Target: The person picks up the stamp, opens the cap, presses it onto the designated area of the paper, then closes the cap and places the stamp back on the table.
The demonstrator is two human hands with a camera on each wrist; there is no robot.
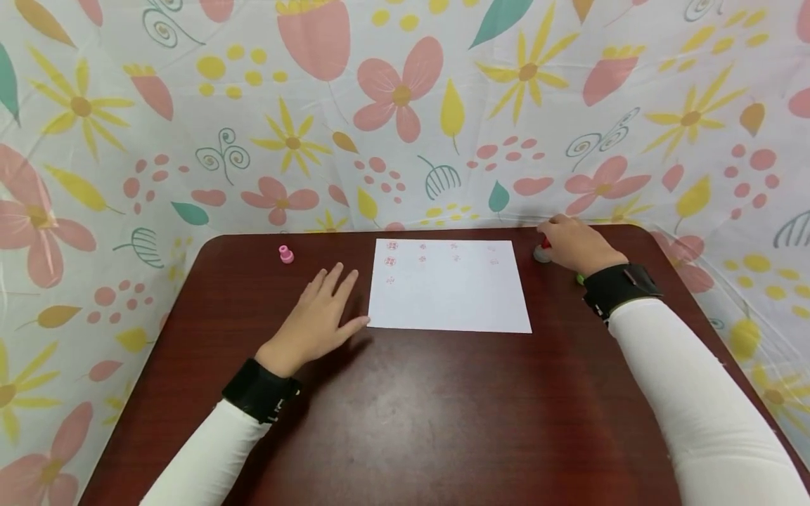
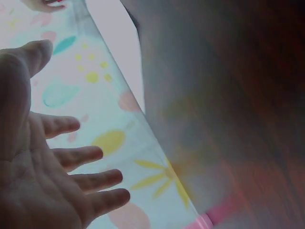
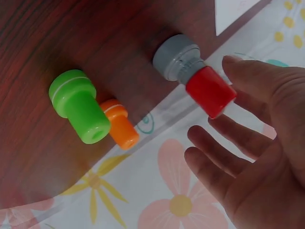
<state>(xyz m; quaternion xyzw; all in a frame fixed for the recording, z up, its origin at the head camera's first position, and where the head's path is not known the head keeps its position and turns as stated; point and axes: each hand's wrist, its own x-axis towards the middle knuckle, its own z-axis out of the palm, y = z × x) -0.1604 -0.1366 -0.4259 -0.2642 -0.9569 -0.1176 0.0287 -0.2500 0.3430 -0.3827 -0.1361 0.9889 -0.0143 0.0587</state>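
Note:
A white sheet of paper [image 1: 455, 295] with small red stamped marks lies toward the back of the table. My left hand [image 1: 313, 323] is spread beside its left edge, fingers straight, holding nothing; the thumb tip is near the paper's front left corner. At the paper's right, my right hand [image 1: 579, 242] is at a stamp [image 3: 209, 93] with a red handle and grey base, standing on the table. In the right wrist view, the thumb and loosely bent fingers surround the red handle without visibly pinching it. The left palm [image 2: 43, 181] shows bare in the left wrist view.
A green stamp [image 3: 78, 105] and an orange stamp [image 3: 119, 124] stand close together near the right hand. One pink stamp [image 1: 286, 254] stands at the back left of the dark wooden table [image 1: 405, 422]. Flower-patterned cloth [image 1: 405, 154] hangs behind and beside the table.

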